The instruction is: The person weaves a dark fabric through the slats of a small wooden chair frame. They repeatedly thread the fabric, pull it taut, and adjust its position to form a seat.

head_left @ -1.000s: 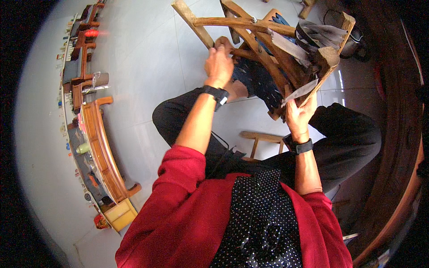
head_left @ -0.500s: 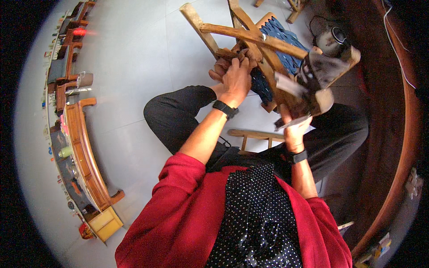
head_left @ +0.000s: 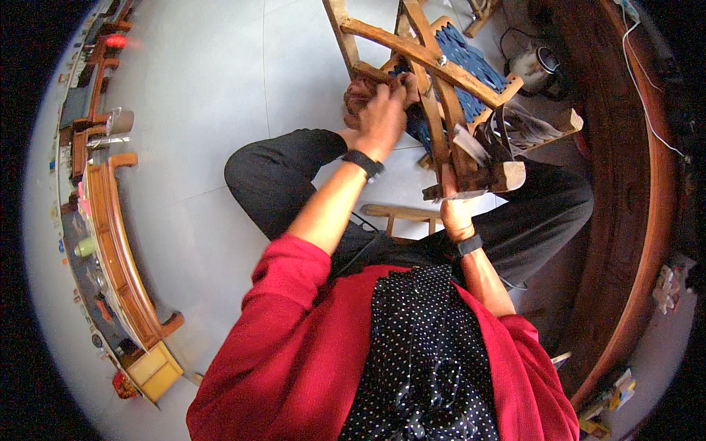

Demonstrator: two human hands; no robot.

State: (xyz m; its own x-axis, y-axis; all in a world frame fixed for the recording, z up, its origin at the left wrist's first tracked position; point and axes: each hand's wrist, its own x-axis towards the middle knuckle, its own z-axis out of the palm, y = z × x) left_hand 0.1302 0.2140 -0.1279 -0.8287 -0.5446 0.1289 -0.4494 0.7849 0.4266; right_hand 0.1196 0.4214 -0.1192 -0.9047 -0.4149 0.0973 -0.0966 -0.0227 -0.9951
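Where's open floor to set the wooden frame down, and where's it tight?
Free: the pale tiled floor between the long wooden bench on the left and the person's black-trousered knee. Tight: to the right, where both hands, left hand and right hand, grip the wooden frame, with a kettle and cables beside it.

chair (head_left: 434,66) ahead, above knees | bench (head_left: 118,242) far left (by wall); kettle (head_left: 540,67) right

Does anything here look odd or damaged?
Yes. The wooden chair frame is tipped off its feet and held up over the person's lap. Its blue woven seat looks unfinished, with loose strips hanging free. The left hand grips a rail; the right hand steadies a leg.
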